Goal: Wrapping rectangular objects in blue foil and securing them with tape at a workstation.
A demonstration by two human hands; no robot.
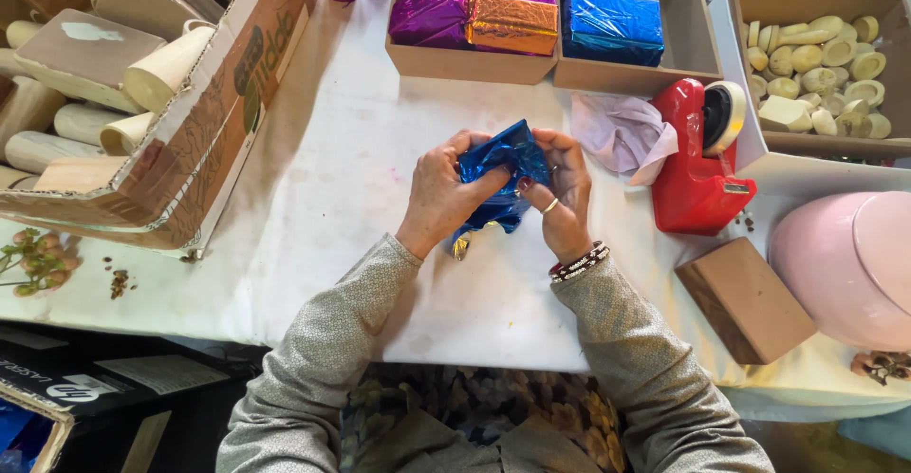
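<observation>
Both my hands hold a small block wrapped in shiny blue foil (500, 174) over the white table cover (323, 207). My left hand (441, 193) grips its left side, with the thumb pressed on the foil. My right hand (560, 193), wearing a ring and beaded bracelets, pinches the foil on the right side. A loose tail of foil hangs down toward me below the hands.
A red tape dispenser (697, 165) and a crumpled pale tissue (617, 131) lie right of my hands. Behind are cardboard trays of purple, orange and blue foil parcels (517, 8), a box of pale soap pieces (816, 55), a brown block (745, 297), a pink container (849, 264) and a big carton (161, 103) at left.
</observation>
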